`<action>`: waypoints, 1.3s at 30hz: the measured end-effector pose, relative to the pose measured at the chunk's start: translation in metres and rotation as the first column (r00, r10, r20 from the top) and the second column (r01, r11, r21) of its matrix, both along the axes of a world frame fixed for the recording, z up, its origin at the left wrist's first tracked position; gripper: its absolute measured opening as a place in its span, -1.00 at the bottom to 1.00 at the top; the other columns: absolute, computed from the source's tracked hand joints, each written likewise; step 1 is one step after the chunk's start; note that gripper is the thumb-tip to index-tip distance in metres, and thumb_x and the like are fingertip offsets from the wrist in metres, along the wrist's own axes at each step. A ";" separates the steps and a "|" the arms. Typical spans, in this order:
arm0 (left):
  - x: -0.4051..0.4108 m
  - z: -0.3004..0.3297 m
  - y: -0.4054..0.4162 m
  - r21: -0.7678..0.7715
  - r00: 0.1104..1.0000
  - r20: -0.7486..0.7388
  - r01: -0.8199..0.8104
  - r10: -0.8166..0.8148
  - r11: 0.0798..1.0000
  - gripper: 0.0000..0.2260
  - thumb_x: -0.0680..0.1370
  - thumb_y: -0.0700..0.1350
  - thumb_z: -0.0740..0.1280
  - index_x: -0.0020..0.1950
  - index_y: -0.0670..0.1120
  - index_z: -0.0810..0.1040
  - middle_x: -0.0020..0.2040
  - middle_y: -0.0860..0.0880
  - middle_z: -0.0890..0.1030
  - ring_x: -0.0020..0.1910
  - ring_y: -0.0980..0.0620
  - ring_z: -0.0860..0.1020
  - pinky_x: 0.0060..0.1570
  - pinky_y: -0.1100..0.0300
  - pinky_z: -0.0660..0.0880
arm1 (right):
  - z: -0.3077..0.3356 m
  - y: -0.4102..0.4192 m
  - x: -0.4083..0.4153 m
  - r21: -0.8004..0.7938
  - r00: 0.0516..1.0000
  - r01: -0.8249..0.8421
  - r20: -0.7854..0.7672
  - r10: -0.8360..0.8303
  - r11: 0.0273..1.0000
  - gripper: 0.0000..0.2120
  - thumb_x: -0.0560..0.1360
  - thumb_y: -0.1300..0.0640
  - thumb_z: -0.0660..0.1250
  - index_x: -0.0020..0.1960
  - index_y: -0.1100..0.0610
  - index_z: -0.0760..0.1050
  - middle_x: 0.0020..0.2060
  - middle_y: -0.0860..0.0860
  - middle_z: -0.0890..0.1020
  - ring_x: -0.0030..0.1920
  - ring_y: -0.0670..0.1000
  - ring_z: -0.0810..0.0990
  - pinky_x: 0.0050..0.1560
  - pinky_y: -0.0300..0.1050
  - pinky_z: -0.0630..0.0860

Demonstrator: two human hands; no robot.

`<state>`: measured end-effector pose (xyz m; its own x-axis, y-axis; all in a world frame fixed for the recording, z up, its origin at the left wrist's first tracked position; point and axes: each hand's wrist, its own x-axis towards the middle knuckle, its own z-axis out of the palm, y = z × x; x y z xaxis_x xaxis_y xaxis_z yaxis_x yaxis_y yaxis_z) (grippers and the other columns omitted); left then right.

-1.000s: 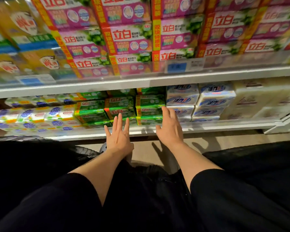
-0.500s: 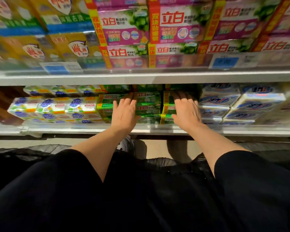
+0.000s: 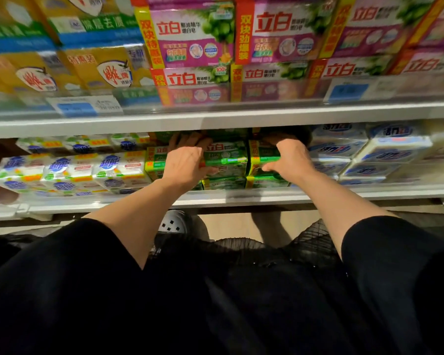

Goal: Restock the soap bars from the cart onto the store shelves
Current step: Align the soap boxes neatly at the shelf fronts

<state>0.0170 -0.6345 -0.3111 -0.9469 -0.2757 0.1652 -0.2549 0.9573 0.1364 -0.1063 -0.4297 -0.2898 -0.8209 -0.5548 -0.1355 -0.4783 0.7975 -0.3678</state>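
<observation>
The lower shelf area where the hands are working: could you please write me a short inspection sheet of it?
Surface: lower shelf, white, stocked.
Job's things: green soap packs stacked in the middle.
Clutter: white-and-blue soap packs left, blue-logo packs right.
Hands: left hand and right hand each grip a green stack, fingers curled over the top.
Cables: nothing seen.
Surroundings: pink soap boxes on the shelf above.

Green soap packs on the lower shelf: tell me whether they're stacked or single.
Stacked. The green soap packs sit in layers on the lower shelf, with another row visible beneath.
</observation>
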 end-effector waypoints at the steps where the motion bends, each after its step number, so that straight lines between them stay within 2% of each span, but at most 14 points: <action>1: 0.001 -0.001 0.000 0.014 1.000 0.000 0.007 -0.007 1.000 -0.42 0.42 0.13 0.46 0.37 -0.05 0.44 0.33 -0.11 0.45 0.30 -0.15 0.42 0.38 -0.03 0.25 | 0.000 0.000 0.002 -0.005 1.000 -0.003 -0.004 0.003 1.000 -0.51 0.40 0.01 0.50 0.15 0.32 0.49 -0.01 0.17 0.53 0.12 0.19 0.50 0.01 -0.05 0.41; 3: 0.002 -0.002 -0.001 0.022 1.000 -0.013 0.015 -0.015 1.000 -0.42 0.42 0.12 0.46 0.37 -0.06 0.45 0.33 -0.11 0.46 0.31 -0.14 0.42 0.40 -0.02 0.20 | -0.001 -0.002 0.003 -0.005 1.000 -0.015 -0.012 0.015 1.000 -0.49 0.40 0.02 0.50 0.19 0.32 0.48 0.10 0.20 0.55 0.15 0.20 0.49 0.06 -0.04 0.42; 7: 0.007 -0.005 0.004 0.004 1.000 -0.005 -0.016 0.016 1.000 -0.49 0.49 0.10 0.39 0.39 -0.04 0.43 0.35 -0.09 0.45 0.33 -0.13 0.40 0.41 -0.04 0.11 | -0.006 -0.003 0.004 0.033 0.998 -0.031 -0.050 0.032 0.999 -0.49 0.45 -0.01 0.45 0.27 0.28 0.45 0.17 0.21 0.53 0.21 0.21 0.47 0.10 -0.02 0.42; 9: 0.015 -0.009 0.014 -0.004 0.999 0.019 -0.041 0.041 0.999 -0.58 0.57 0.00 0.31 0.41 -0.07 0.39 0.36 -0.09 0.43 0.31 -0.13 0.40 0.36 -0.02 0.16 | -0.009 -0.002 0.011 0.029 0.995 -0.023 -0.096 0.025 0.999 -0.51 0.49 0.00 0.40 0.30 0.26 0.44 0.18 0.22 0.53 0.22 0.23 0.46 0.12 0.02 0.42; 11: 0.031 -0.017 0.024 -0.038 0.998 0.037 -0.046 0.047 0.998 -0.55 0.59 -0.12 0.27 0.46 -0.10 0.27 0.40 -0.11 0.37 0.36 -0.12 0.34 0.41 -0.01 0.12 | -0.014 0.002 0.023 0.024 0.981 -0.025 -0.194 0.029 0.999 -0.55 0.51 0.02 0.38 0.29 0.25 0.43 0.16 0.22 0.53 0.20 0.23 0.44 0.12 0.06 0.41; 13: 0.050 -0.025 0.033 -0.029 0.998 0.043 -0.043 0.044 0.999 -0.38 0.58 -0.16 0.26 0.57 -0.11 0.03 0.54 -0.11 0.17 0.52 -0.10 0.11 0.51 -0.03 -0.09 | -0.021 0.007 0.036 -0.020 0.953 -0.023 -0.301 0.016 1.000 -0.54 0.48 0.04 0.41 0.27 0.25 0.41 0.14 0.21 0.50 0.19 0.22 0.41 0.18 0.08 0.38; 15: 0.067 -0.029 0.038 0.004 0.995 0.092 -0.049 0.048 0.999 -0.25 0.57 -0.15 0.26 0.58 -0.09 -0.18 0.59 -0.05 -0.10 0.56 -0.02 -0.14 0.51 -0.01 -0.23 | -0.029 0.008 0.048 -0.042 0.928 -0.023 -0.372 0.006 0.999 -0.48 0.43 0.07 0.46 0.28 0.25 0.40 0.16 0.20 0.48 0.23 0.22 0.40 0.33 0.12 0.31; 18: 0.091 -0.027 0.030 0.015 0.973 0.214 -0.091 0.086 0.996 -0.23 0.57 -0.13 0.25 0.56 -0.06 -0.25 0.57 -0.01 -0.27 0.55 0.02 -0.24 0.48 -0.03 -0.28 | -0.028 -0.001 0.067 -0.036 0.921 -0.035 -0.388 0.018 0.999 -0.37 0.43 0.10 0.45 0.41 0.24 0.31 0.34 0.20 0.41 0.40 0.21 0.29 0.51 0.11 0.03; 21: 0.122 -0.022 0.007 0.011 0.924 0.323 -0.220 0.204 0.976 -0.28 0.59 -0.08 0.24 0.58 -0.08 -0.17 0.58 -0.03 -0.24 0.55 0.01 -0.22 0.47 -0.09 -0.26 | -0.021 -0.028 0.093 -0.039 0.907 -0.139 -0.406 0.112 0.989 -0.33 0.45 0.12 0.42 0.48 0.22 0.25 0.45 0.16 0.32 0.49 0.15 0.20 0.52 0.06 -0.07; 25: 0.152 -0.009 -0.011 0.057 0.857 0.378 -0.400 0.351 0.915 -0.29 0.59 -0.07 0.27 0.58 -0.11 -0.12 0.59 -0.06 -0.17 0.56 -0.03 -0.20 0.48 -0.13 -0.19 | -0.011 -0.074 0.121 0.023 0.885 -0.356 -0.314 0.345 0.934 -0.32 0.49 0.04 0.38 0.51 0.15 0.18 0.51 0.08 0.22 0.52 0.06 0.10 0.53 0.03 -0.17; 27: 0.162 0.000 -0.014 0.074 0.848 0.382 -0.423 0.366 0.903 -0.27 0.58 -0.06 0.28 0.58 -0.13 -0.11 0.59 -0.08 -0.16 0.56 -0.04 -0.19 0.50 -0.14 -0.16 | -0.007 -0.093 0.129 0.049 0.879 -0.401 -0.259 0.400 0.915 -0.31 0.49 -0.01 0.39 0.51 0.13 0.17 0.50 0.06 0.23 0.52 0.05 0.11 0.53 0.04 -0.15; 31: 0.185 0.006 -0.029 0.061 0.810 0.387 -0.499 0.441 0.864 -0.25 0.56 -0.08 0.31 0.58 -0.12 -0.12 0.59 -0.08 -0.17 0.56 -0.05 -0.20 0.51 -0.12 -0.13 | 0.008 -0.133 0.146 0.020 0.894 -0.406 -0.200 0.402 0.914 -0.32 0.49 -0.08 0.38 0.48 0.13 0.21 0.45 0.07 0.31 0.48 0.07 0.19 0.52 0.05 -0.03; 37: 0.226 -0.023 -0.064 0.173 0.754 0.311 -0.644 0.579 0.745 -0.19 0.55 -0.10 0.33 0.57 -0.14 -0.20 0.58 -0.08 -0.18 0.56 -0.05 -0.19 0.52 -0.06 -0.03 | -0.010 -0.187 0.174 0.033 0.820 -0.529 -0.236 0.521 0.848 -0.26 0.46 -0.12 0.39 0.50 0.10 0.17 0.47 0.07 0.27 0.48 0.07 0.17 0.52 0.04 -0.03; 39: 0.241 -0.037 -0.077 0.223 0.749 0.241 -0.661 0.617 0.716 -0.15 0.53 -0.10 0.36 0.57 -0.14 -0.20 0.59 -0.09 -0.17 0.56 -0.07 -0.15 0.52 -0.02 -0.01 | -0.017 -0.203 0.175 0.043 0.801 -0.537 -0.288 0.525 0.843 -0.21 0.45 -0.15 0.39 0.52 0.11 0.11 0.46 0.08 0.26 0.46 0.10 0.20 0.49 0.04 0.07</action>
